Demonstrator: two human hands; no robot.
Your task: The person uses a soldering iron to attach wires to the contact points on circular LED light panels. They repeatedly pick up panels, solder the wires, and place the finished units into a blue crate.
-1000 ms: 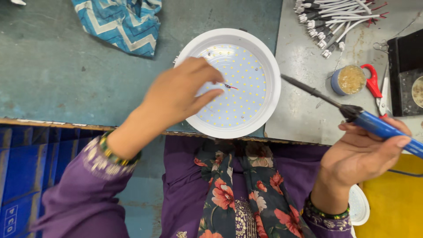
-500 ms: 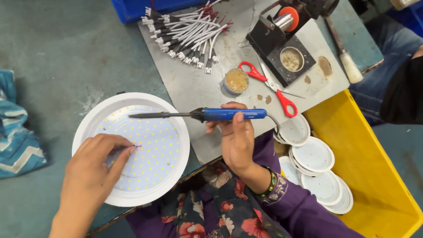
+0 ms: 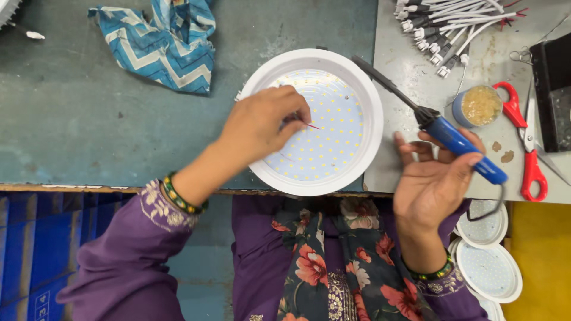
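Observation:
A round white lamp panel (image 3: 333, 128) dotted with small yellow diodes lies at the front edge of the green bench. My left hand (image 3: 259, 128) rests over its left half and pinches a thin red wire (image 3: 310, 125) against the diode board. My right hand (image 3: 437, 178) is to the right of the panel and grips a blue-handled soldering iron (image 3: 458, 142). The iron's dark tip (image 3: 363, 64) points up-left and hovers over the panel's upper right rim.
A blue zigzag cloth (image 3: 163, 44) lies at the back left. On the grey plate to the right are a bundle of white wired connectors (image 3: 458, 30), a small tin of flux (image 3: 479, 106), red scissors (image 3: 526, 148) and a black stand (image 3: 553, 89). More white panels (image 3: 488, 267) lie in a yellow bin at lower right.
The view has shifted. My right hand has pulled the soldering iron off the middle of the panel to its right rim, and the iron is now tilted. My left hand stays on the wire.

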